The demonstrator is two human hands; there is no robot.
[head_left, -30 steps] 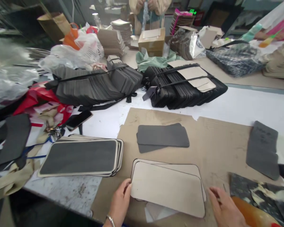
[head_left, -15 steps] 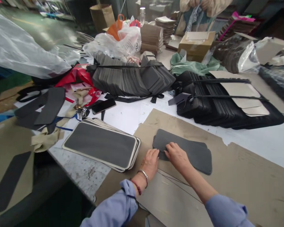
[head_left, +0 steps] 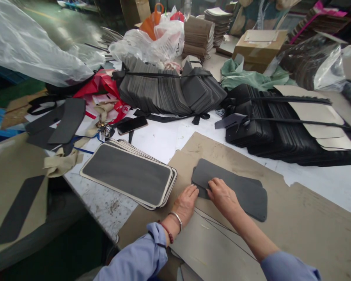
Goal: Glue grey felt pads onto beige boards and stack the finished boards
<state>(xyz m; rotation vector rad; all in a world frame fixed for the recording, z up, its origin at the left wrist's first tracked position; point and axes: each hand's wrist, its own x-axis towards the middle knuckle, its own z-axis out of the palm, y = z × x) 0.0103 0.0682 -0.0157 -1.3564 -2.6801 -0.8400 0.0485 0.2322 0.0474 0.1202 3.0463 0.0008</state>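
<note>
Two dark grey panels with rounded corners overlap on the brown cardboard sheet; the upper panel (head_left: 231,177) lies askew over the lower panel (head_left: 204,192). My left hand (head_left: 186,201) has its fingers bunched at the left end of the lower panel, their tips partly hidden. My right hand (head_left: 222,195) pinches the near edge of the upper panel, thumb side toward the left hand. To the left sits a stack of pale-edged boards (head_left: 127,173), each visible top layer covered by a grey panel. Large grey boards (head_left: 204,244) lie beneath my forearms.
Strapped bundles of grey panels (head_left: 160,88) and black panels (head_left: 260,117) stand across the back. A phone (head_left: 132,125), keys (head_left: 105,130) and cloth scraps (head_left: 62,162) lie at left. The table edge (head_left: 90,210) drops off at lower left. Behind are a carton (head_left: 259,50) and another person (head_left: 265,13).
The view has shifted slightly, so the background sits farther right. Both hands stay at the two overlapping panels, with little visible movement.
</note>
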